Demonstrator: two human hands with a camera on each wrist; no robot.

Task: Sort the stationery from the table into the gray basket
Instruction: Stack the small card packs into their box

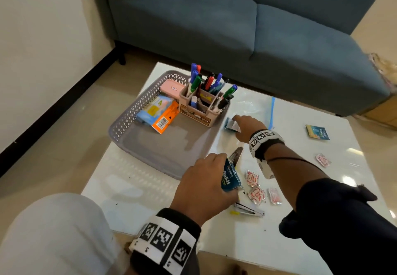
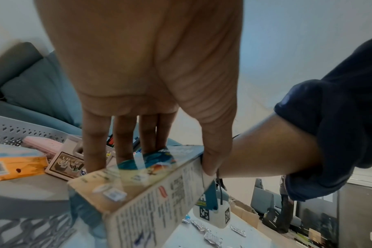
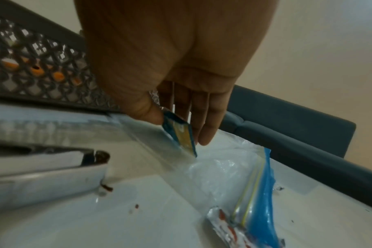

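Note:
The gray basket point(image 1: 120, 128) stands on the left half of the white table point(image 1: 133, 191); it holds a pen holder point(image 1: 202, 107) full of markers, a pink case point(image 1: 171, 89) and blue and orange packs point(image 1: 156, 113). My left hand point(image 1: 206, 180) grips a blue and tan box point(image 1: 231, 178) at the basket's near right corner. In the left wrist view its fingers point(image 2: 96, 151) and thumb clamp the box point(image 2: 151, 188). Just right of the basket, my right hand point(image 1: 247, 126) pinches a small blue packet point(image 1: 232, 125). The right wrist view shows that packet point(image 3: 181, 134) between thumb and fingers.
A clear zip bag point(image 1: 255, 107) lies under the right hand. A metal stapler point(image 1: 249, 210), a second metal tool point(image 1: 236, 154), several wrapped sweets point(image 1: 256, 189) and a small blue pad point(image 1: 318, 132) lie on the table. A blue sofa point(image 1: 236, 27) stands behind.

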